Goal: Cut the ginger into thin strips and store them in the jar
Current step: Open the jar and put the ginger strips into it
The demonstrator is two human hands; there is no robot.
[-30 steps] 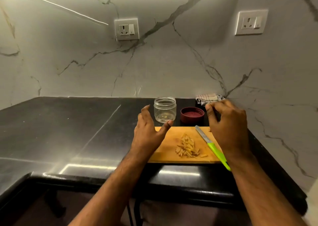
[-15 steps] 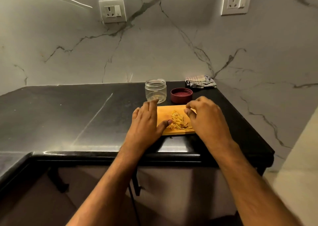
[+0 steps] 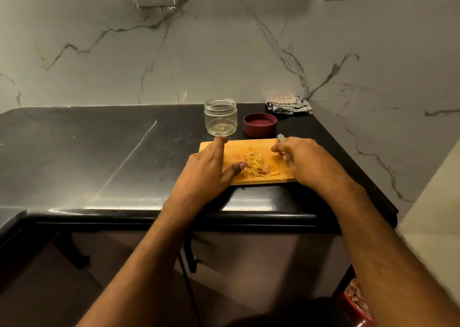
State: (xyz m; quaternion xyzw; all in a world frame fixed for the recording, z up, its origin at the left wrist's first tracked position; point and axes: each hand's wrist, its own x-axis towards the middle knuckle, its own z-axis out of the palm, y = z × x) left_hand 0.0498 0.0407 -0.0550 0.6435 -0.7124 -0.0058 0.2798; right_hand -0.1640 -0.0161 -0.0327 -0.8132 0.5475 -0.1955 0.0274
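On the dark bench (image 3: 99, 152), from left to right: the left hand (image 3: 206, 170) lies flat on the near-left part of the wooden cutting board (image 3: 249, 144), fingers straight and its thumb touching the pile of ginger strips (image 3: 254, 165) at the board's middle; the right hand (image 3: 303, 160) rests on the board's right end, fingers curled, over the knife (image 3: 281, 137), of which only the blade tip shows. Whether that grip is closed on the knife cannot be told. Behind the board stand the clear jar (image 3: 220, 117), uncapped, and to its right the red lid (image 3: 260, 125), upturned; a checked cloth (image 3: 288, 104) lies in the far corner. Step judged in hand: cutting finished, strips being gathered for transfer. The next move calls for a pinch or scoop of the loose strips and a carry to the jar's mouth. A few pale bits seem to lie in the jar's bottom, but they are too small to identify.
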